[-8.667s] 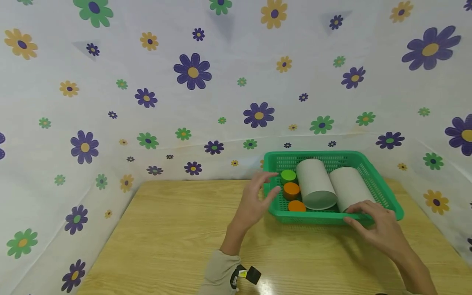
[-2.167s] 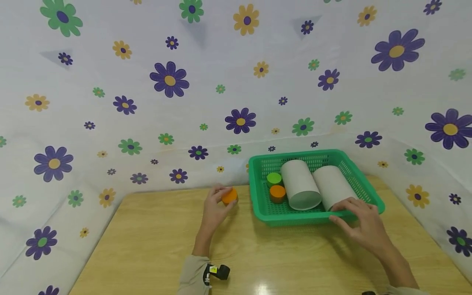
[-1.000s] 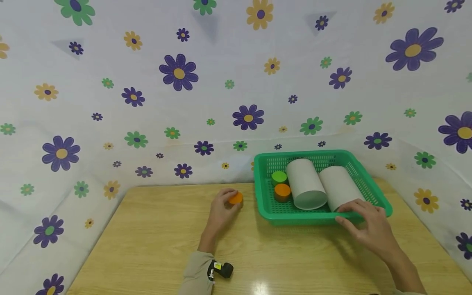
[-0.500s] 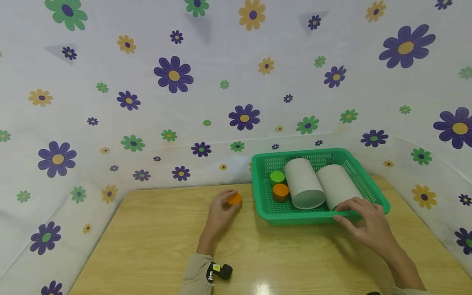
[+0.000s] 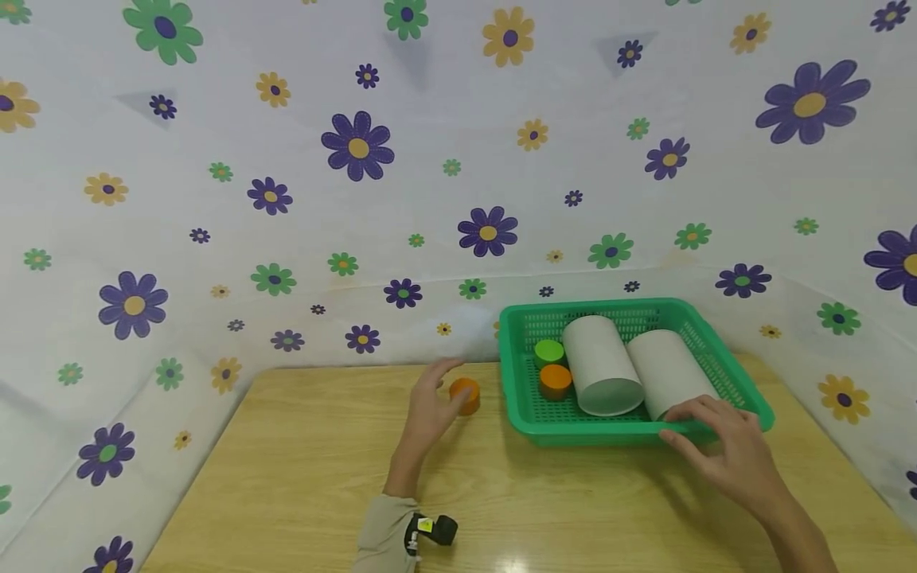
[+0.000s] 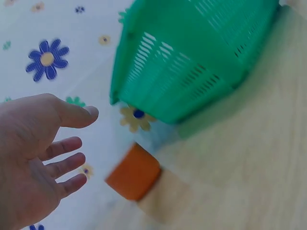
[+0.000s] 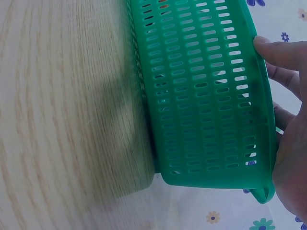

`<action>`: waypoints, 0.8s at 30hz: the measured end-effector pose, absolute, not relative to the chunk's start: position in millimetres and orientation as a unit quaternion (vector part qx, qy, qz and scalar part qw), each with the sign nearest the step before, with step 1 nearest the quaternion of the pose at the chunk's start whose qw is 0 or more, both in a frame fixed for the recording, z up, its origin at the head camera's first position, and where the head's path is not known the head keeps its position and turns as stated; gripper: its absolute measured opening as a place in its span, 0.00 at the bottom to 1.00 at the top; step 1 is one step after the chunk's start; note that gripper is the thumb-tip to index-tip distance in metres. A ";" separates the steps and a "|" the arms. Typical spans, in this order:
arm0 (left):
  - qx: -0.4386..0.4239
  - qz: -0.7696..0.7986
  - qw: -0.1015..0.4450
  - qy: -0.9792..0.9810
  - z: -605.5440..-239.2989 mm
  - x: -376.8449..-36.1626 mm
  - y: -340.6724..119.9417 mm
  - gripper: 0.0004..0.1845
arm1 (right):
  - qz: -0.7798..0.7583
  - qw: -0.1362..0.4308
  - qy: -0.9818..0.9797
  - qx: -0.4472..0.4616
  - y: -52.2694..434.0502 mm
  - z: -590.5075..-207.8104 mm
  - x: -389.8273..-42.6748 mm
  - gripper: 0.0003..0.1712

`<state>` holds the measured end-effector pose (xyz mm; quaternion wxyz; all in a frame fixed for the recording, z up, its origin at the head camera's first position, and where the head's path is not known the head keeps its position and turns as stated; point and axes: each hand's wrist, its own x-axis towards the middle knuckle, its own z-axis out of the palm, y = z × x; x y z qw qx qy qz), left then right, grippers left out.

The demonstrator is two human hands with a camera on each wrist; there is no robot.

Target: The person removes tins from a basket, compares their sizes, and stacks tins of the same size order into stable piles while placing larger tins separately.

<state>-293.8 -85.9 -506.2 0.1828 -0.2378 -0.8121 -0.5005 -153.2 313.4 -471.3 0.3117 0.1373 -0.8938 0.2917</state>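
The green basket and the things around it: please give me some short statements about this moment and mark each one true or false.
1. The orange block stands on the table, outside the green basket. True.
2. The left hand grips the orange block. False: its fingers are spread and apart from the block.
3. Two grey cylinders lie on their sides in the basket. True.
4. The right hand rests flat on the table, away from the basket. False: it holds the basket's near rim.
5. The basket holds three small blocks. False: only two, a green block and another orange one.
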 end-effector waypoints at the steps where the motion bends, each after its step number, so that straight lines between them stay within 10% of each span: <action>1: -0.239 -0.500 0.186 -0.811 -502.0 -292.3 -84.9 0.24 | 0.292 0.312 -0.894 0.137 313.6 -471.1 -152.7 0.16; 24: -0.324 -0.489 0.179 -0.790 -449.2 -264.4 -42.3 0.24 | 0.301 0.308 -0.891 0.144 315.7 -471.3 -152.5 0.17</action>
